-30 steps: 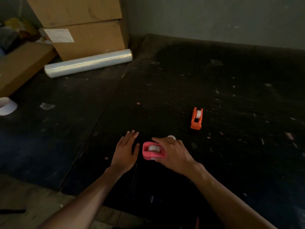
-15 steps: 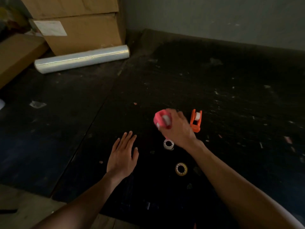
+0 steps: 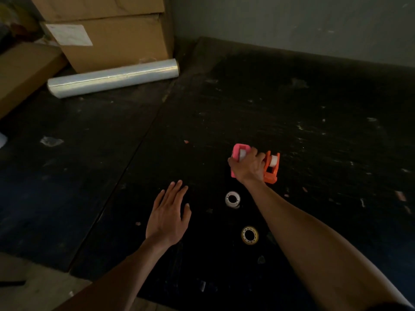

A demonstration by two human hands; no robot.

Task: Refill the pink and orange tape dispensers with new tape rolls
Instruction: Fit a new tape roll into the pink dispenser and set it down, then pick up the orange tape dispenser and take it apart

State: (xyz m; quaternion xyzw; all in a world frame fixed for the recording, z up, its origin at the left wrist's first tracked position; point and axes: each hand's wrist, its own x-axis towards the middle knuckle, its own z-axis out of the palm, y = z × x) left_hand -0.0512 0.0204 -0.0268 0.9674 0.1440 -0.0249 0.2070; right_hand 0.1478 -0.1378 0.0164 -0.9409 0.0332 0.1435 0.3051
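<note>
My right hand [image 3: 248, 165] grips the pink tape dispenser [image 3: 239, 153], which carries a white roll, and holds it down at the black mat just left of the orange tape dispenser [image 3: 272, 167]. The orange one stands on the mat with a white roll in it. Nearer to me lie two loose rolls: a white tape roll [image 3: 232, 199] and a yellowish tape roll [image 3: 249, 235]. My left hand [image 3: 168, 217] rests flat and open on the mat, left of the rolls, with nothing in it.
A long roll of clear stretch film [image 3: 113, 77] lies at the back left in front of stacked cardboard boxes [image 3: 107, 32]. A grey wall [image 3: 292, 23] borders the black mat [image 3: 314, 122] at the back. Small scraps litter the mat.
My right hand has carried the pink dispenser away from me and to the right, down beside the orange dispenser, uncovering two loose rolls. My left hand has stayed flat.
</note>
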